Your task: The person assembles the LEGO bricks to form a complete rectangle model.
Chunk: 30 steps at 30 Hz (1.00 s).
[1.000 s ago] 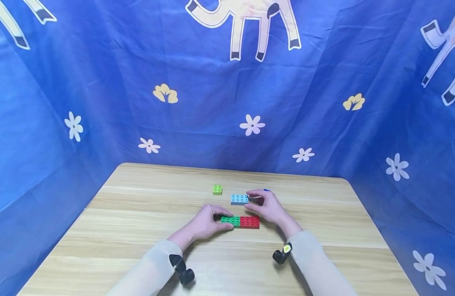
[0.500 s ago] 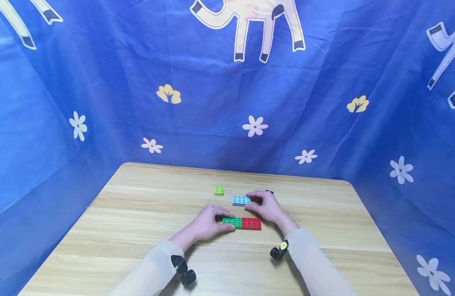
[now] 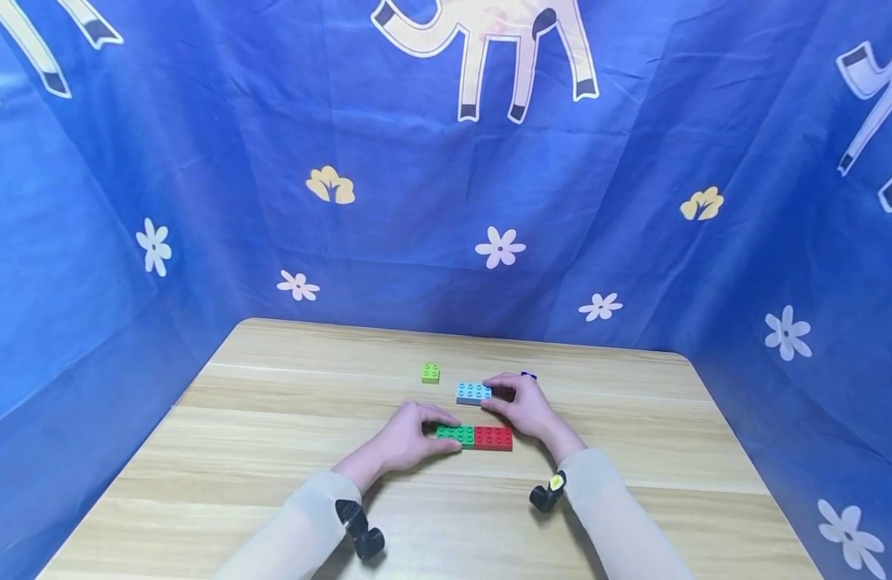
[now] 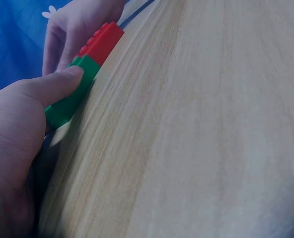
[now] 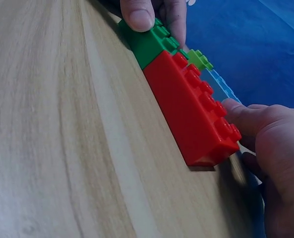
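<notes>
My left hand (image 3: pixel 402 439) pinches the green toy building brick (image 3: pixel 456 436) by its long sides, thumb on the near side. End to end with it lies a red brick (image 3: pixel 493 438) of like size; in the right wrist view the red brick (image 5: pixel 189 106) meets the green one without a visible gap. Beyond this row, my right hand (image 3: pixel 528 409) holds the right end of a light blue brick (image 3: pixel 471 393) between thumb and fingers. The light blue brick (image 5: pixel 219 85) is mostly hidden by the red one in the right wrist view.
A small lime green brick (image 3: pixel 430 373) sits on the wooden table (image 3: pixel 308 387), back and left of the light blue one. Part of a dark blue brick (image 3: pixel 530 375) shows behind my right hand. Blue patterned cloth (image 3: pixel 416 266) hangs around the table's back and sides.
Over the last second my right hand has shifted slightly left onto the light blue brick, and more of the dark blue piece shows. The head view has shifted slightly. My left hand keeps its hold.
</notes>
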Each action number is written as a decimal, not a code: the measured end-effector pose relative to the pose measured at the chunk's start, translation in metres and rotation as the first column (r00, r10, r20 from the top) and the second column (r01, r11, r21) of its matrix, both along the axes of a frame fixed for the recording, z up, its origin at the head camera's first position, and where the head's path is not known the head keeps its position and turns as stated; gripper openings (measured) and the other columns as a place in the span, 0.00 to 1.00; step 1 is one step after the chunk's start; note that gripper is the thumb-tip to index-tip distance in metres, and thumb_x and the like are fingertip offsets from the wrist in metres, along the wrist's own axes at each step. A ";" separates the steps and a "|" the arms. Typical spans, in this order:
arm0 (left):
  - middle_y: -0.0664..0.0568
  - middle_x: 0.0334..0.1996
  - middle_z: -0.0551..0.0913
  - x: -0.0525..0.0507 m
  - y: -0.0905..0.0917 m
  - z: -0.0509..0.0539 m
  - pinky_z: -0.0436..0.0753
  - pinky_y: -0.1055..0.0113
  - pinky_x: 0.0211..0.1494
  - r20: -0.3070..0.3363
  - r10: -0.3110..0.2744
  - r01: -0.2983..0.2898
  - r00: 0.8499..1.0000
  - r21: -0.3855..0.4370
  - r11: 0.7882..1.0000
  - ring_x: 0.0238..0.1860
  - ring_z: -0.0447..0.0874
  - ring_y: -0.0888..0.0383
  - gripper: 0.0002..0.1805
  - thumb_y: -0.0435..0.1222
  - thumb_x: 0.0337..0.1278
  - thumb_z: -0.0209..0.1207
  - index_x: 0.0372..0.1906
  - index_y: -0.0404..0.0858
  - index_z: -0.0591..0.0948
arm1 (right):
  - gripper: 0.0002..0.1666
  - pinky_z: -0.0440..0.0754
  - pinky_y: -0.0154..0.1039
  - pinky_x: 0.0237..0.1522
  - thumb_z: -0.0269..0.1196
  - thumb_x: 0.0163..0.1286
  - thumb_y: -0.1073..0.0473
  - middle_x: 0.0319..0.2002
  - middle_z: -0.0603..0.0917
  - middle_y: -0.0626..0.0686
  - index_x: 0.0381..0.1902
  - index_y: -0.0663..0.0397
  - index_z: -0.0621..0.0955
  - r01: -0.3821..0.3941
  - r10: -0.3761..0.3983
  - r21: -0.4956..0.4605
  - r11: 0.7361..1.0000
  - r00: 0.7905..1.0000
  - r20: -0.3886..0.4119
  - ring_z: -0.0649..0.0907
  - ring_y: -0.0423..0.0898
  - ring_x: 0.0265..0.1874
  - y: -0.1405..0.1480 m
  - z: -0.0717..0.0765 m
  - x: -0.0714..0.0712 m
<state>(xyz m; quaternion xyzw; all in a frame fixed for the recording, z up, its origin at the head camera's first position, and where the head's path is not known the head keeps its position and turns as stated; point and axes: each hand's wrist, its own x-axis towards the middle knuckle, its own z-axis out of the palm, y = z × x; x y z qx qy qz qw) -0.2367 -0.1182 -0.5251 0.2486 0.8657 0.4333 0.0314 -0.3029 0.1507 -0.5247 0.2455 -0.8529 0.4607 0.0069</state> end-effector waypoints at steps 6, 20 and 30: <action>0.61 0.50 0.90 0.001 0.001 0.000 0.77 0.52 0.68 0.004 -0.005 0.005 1.000 0.003 1.000 0.57 0.85 0.56 0.22 0.51 0.56 0.77 0.54 0.47 0.91 | 0.22 0.78 0.52 0.65 0.77 0.66 0.60 0.53 0.89 0.51 0.58 0.56 0.88 0.011 -0.011 -0.003 1.000 1.000 -0.016 0.85 0.51 0.56 0.003 0.003 0.003; 0.59 0.50 0.90 0.002 0.000 0.001 0.77 0.50 0.68 -0.002 -0.004 0.004 1.000 -0.002 1.000 0.57 0.85 0.55 0.24 0.51 0.57 0.77 0.55 0.45 0.91 | 0.21 0.84 0.43 0.60 0.76 0.67 0.63 0.53 0.88 0.52 0.58 0.58 0.88 0.002 0.005 -0.106 0.994 0.998 0.064 0.87 0.50 0.53 0.005 0.014 0.013; 0.60 0.49 0.90 0.000 0.000 0.000 0.77 0.49 0.68 -0.001 0.006 -0.006 1.000 0.000 1.000 0.57 0.85 0.54 0.23 0.52 0.56 0.78 0.53 0.47 0.91 | 0.20 0.84 0.45 0.60 0.76 0.67 0.65 0.53 0.87 0.54 0.56 0.61 0.88 -0.024 0.036 -0.162 0.987 0.997 0.074 0.86 0.53 0.53 0.008 0.023 0.019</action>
